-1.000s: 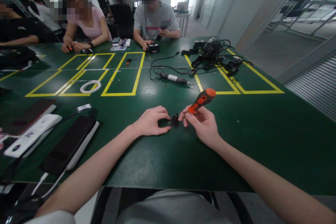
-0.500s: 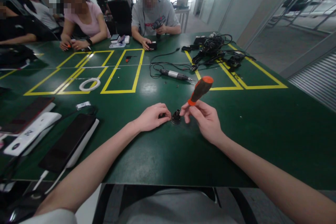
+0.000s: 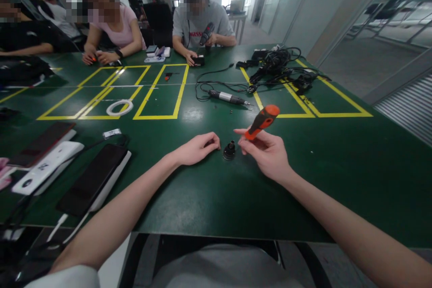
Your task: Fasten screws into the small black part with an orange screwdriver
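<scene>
A small black round part (image 3: 229, 151) with a short metal stem on top stands on the green table (image 3: 195, 198) between my hands. My left hand (image 3: 199, 149) rests just left of it, fingers curled and pressed together; whatever they may hold is hidden. There is a narrow gap between those fingertips and the part. On the other side, my right hand (image 3: 266, 150) is closed around a screwdriver (image 3: 263, 121) with an orange and dark grey handle, its butt tilted up and to the right. The index finger points out to the left; the screwdriver's shaft is not visible.
Beyond my hands lies a corded electric screwdriver (image 3: 227, 97). A heap of black cables (image 3: 273, 65) is at the back right. Phones (image 3: 92, 180) and a white power strip (image 3: 47, 168) lie at left, near a white ring (image 3: 119, 108). Co-workers sit opposite, one holding a drill (image 3: 207, 33).
Both hands have drawn slightly away from the black part, which stays standing. My right index finger has straightened, and the screwdriver handle leans more to the right. The camera view has shifted slightly.
</scene>
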Tool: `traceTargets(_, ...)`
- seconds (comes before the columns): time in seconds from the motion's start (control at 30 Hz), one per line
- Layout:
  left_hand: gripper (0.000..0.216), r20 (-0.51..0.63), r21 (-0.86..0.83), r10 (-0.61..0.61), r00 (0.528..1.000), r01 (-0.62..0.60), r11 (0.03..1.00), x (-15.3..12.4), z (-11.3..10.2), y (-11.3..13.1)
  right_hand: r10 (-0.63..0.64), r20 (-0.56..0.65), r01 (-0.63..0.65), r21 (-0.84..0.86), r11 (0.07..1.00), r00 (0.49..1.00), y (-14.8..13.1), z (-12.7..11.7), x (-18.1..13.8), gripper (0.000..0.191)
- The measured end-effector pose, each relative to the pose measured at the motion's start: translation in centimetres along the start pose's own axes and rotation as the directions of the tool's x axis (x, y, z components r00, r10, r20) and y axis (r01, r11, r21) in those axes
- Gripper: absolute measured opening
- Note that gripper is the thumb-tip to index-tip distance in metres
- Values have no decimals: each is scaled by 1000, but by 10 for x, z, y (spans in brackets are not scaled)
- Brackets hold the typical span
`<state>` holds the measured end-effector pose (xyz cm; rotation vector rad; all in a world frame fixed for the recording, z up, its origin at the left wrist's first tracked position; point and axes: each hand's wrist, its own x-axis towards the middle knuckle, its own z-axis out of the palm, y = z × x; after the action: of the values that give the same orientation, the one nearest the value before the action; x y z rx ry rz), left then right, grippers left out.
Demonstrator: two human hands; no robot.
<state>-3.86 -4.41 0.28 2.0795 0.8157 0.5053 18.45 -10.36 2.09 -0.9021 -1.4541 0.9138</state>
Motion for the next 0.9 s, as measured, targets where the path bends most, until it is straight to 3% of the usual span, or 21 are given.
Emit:
traceTargets(0.17,13,-15,-239,-66,998,61,969,1,-5,-5,61,-48,-59,50,997,997,1,1,0,20)
traceTargets(0.43,31,51,-429,-124,991,134,893,0,-7,-4,72,-20,-69,140,988,997,2,4,-2,24)
traceTargets(0.6,32,77,-451,-118,990,140,881,0,-8,-1,49,41,-55,161,985,998,0,5,-2,30)
traceTargets(0.9,31,114,-443,-116,987,155,883,0,-8,-2,41,-11,-40,98,994,999,-2,4,-1,36)
